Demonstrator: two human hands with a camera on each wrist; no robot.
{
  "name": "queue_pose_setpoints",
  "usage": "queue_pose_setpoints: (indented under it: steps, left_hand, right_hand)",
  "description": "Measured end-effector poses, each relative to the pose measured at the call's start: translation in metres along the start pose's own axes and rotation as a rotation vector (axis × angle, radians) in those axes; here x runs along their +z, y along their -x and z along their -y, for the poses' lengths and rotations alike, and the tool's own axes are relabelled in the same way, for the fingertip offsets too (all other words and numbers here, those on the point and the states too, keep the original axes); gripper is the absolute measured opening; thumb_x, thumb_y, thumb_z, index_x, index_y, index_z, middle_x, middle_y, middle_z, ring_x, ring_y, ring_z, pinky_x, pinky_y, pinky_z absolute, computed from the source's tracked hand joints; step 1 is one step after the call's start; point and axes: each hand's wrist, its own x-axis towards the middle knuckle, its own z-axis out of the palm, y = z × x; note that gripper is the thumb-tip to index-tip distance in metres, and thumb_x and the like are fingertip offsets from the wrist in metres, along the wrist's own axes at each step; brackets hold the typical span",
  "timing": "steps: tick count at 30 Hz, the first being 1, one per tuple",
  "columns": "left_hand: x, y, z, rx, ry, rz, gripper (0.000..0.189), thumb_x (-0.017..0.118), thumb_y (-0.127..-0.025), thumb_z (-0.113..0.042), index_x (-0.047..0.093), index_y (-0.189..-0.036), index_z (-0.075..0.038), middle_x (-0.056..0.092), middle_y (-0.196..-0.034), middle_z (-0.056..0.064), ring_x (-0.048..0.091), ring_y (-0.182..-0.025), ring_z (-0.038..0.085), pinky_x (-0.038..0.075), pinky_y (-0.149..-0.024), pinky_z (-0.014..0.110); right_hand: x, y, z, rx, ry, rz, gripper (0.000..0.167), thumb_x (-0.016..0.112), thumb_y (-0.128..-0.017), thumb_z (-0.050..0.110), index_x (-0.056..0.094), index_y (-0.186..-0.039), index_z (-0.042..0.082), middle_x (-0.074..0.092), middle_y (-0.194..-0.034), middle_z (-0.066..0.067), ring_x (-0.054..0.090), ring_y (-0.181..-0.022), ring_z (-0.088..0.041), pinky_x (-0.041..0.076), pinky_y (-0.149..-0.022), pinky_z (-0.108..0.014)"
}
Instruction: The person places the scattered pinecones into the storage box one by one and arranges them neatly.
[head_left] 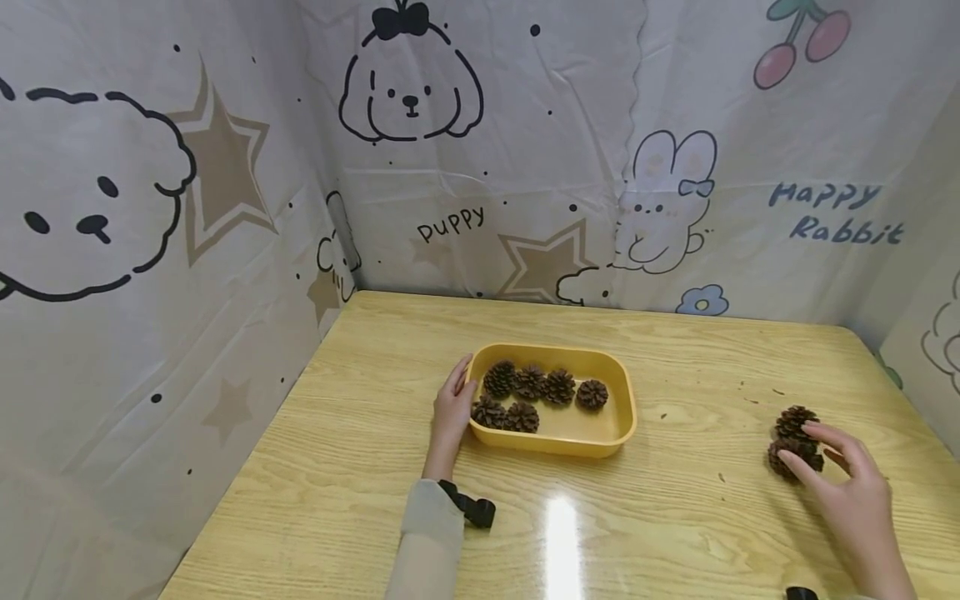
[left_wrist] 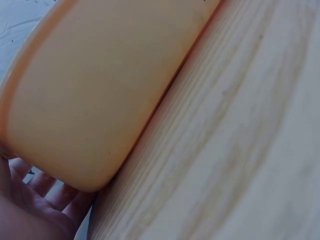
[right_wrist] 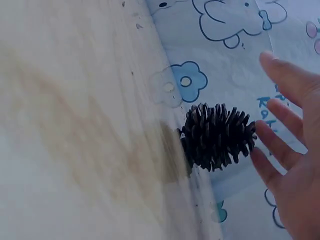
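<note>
In the head view my left hand [head_left: 452, 410] holds the left end of a yellow plastic tub [head_left: 577, 447], its thumb at the rim. The left wrist view shows the fingers [left_wrist: 62, 196] along the tub's outer end wall. Several brown pine cones [head_left: 558, 387] lie inside the tub, mostly toward its left and back. Over at the right, my right hand [head_left: 855, 487] is spread around a small cluster of pine cones [head_left: 797, 422] on the table, thumb and fingers apart. One dark pine cone [right_wrist: 217, 137] shows close to those fingers in the right wrist view.
The wood-grain table [head_left: 360, 392] carries small brown flakes [head_left: 777, 392] near the loose cones. A printed cloth [head_left: 480, 167] hangs along the back and sides. Black straps with small devices [head_left: 478, 511] are on the wrists.
</note>
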Motion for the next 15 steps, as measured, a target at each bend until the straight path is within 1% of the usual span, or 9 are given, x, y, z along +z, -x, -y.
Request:
queue_pose_setpoints:
  steps: [2,5,6,7,9,11,13,14,15]
  left_hand:
    - [0.001,0.0,0.0,-0.003,0.002,-0.004,0.048,0.048,-0.101,-0.016,0.045,-0.148,-0.021,0.04,-0.155,0.013,0.04,-0.144,0.031,0.038,-0.115,0.048]
    - [0.002,0.001,-0.001,0.006,0.001,-0.014,0.048,0.048,-0.1,-0.016,0.046,-0.148,-0.022,0.042,-0.154,0.012,0.041,-0.143,0.03,0.039,-0.115,0.047]
    - [0.002,0.001,-0.001,0.012,0.002,-0.014,0.048,0.048,-0.1,-0.016,0.046,-0.148,-0.022,0.042,-0.154,0.012,0.041,-0.143,0.031,0.039,-0.115,0.047]
    - [0.002,0.001,0.0,0.012,0.005,-0.014,0.048,0.048,-0.1,-0.016,0.046,-0.148,-0.022,0.043,-0.154,0.012,0.041,-0.143,0.03,0.039,-0.115,0.047]
    - [0.002,0.002,-0.001,0.015,0.006,-0.015,0.048,0.048,-0.1,-0.016,0.046,-0.147,-0.022,0.043,-0.154,0.012,0.042,-0.142,0.03,0.039,-0.115,0.047]
    - [0.001,0.001,0.0,0.016,0.007,-0.016,0.048,0.048,-0.1,-0.016,0.046,-0.147,-0.023,0.043,-0.154,0.012,0.042,-0.142,0.03,0.039,-0.115,0.047]
    - [0.001,0.002,0.0,0.014,0.001,-0.018,0.048,0.048,-0.099,-0.016,0.047,-0.147,-0.023,0.044,-0.153,0.011,0.042,-0.142,0.029,0.039,-0.115,0.047]
    - [0.001,0.002,-0.001,0.015,-0.002,-0.019,0.048,0.048,-0.099,-0.016,0.047,-0.147,-0.024,0.044,-0.153,0.011,0.042,-0.142,0.029,0.039,-0.115,0.046]
    - [0.001,0.002,-0.001,0.016,-0.003,-0.019,0.048,0.048,-0.099,-0.016,0.047,-0.147,-0.024,0.044,-0.153,0.011,0.042,-0.142,0.029,0.039,-0.115,0.046]
  right_hand:
    - [-0.002,0.001,-0.005,0.029,0.006,0.013,0.056,0.072,-0.089,0.023,0.052,-0.14,0.008,0.04,-0.124,0.038,0.03,-0.111,0.026,0.028,-0.085,0.009]
    - [-0.004,0.002,-0.013,0.1,0.02,0.051,0.061,0.071,-0.09,0.029,0.048,-0.144,0.013,0.034,-0.119,0.042,0.03,-0.105,0.026,0.029,-0.08,0.007]
    - [-0.004,0.001,-0.015,0.119,0.021,0.062,0.062,0.071,-0.089,0.03,0.047,-0.145,0.013,0.032,-0.118,0.041,0.03,-0.103,0.025,0.031,-0.079,0.006]
    - [-0.004,0.001,-0.017,0.138,0.023,0.074,0.064,0.071,-0.089,0.031,0.046,-0.146,0.012,0.032,-0.12,0.039,0.031,-0.1,0.024,0.033,-0.078,0.006]
    - [-0.003,0.001,-0.021,0.172,0.038,0.104,0.069,0.071,-0.089,0.033,0.042,-0.148,0.011,0.037,-0.129,0.027,0.03,-0.096,0.024,0.036,-0.076,0.005]
    - [-0.003,-0.001,-0.024,0.194,0.047,0.129,0.072,0.07,-0.089,0.033,0.039,-0.149,0.007,0.039,-0.142,0.006,0.03,-0.094,0.022,0.038,-0.071,0.005]
    - [-0.003,-0.003,-0.027,0.21,0.057,0.158,0.075,0.069,-0.09,0.033,0.035,-0.15,0.002,0.03,-0.152,-0.016,0.042,-0.102,0.008,0.039,-0.068,0.005]
    - [-0.003,-0.004,-0.028,0.224,0.069,0.174,0.076,0.068,-0.091,0.034,0.034,-0.15,0.002,0.025,-0.154,-0.024,0.046,-0.105,-0.002,0.039,-0.067,0.005]
    - [-0.002,-0.004,-0.029,0.235,0.078,0.188,0.076,0.068,-0.091,0.035,0.033,-0.151,0.002,0.023,-0.155,-0.027,0.048,-0.11,-0.015,0.039,-0.066,0.005]
